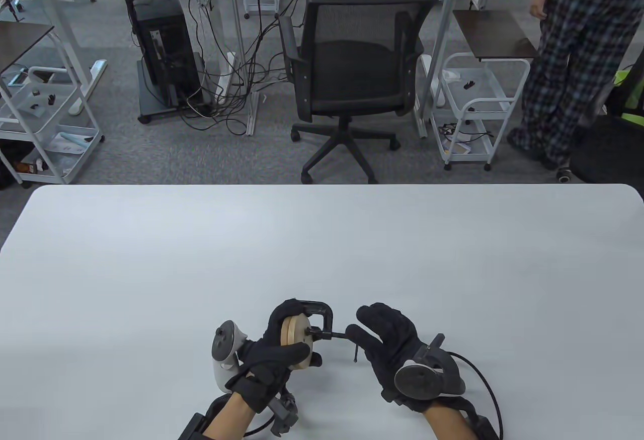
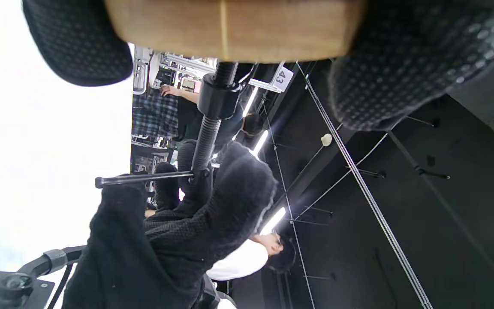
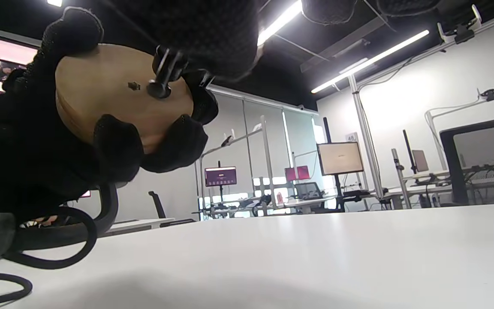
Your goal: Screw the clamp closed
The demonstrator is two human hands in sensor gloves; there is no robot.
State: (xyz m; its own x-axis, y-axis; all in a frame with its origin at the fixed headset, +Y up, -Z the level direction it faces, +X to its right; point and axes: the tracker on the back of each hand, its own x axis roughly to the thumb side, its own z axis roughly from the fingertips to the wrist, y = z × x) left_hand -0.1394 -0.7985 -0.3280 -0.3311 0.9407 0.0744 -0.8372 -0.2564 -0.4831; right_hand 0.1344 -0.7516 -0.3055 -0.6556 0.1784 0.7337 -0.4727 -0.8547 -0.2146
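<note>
Clamp (image 1: 317, 317) sits in my left hand (image 1: 282, 347), curled around its wooden discs (image 1: 296, 340), screw pad already touching wood, while my right hand (image 1: 387, 339) pinches the screw end for final tightening.

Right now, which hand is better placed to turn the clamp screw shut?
The right hand: its fingertips already sit at the screw's crossbar handle. The left hand is busy gripping the wooden discs inside the clamp, steadying them.

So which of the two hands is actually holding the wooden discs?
The left hand: its fingers curl round the wooden discs in the clamp. The right hand is at the screw handle.
</note>
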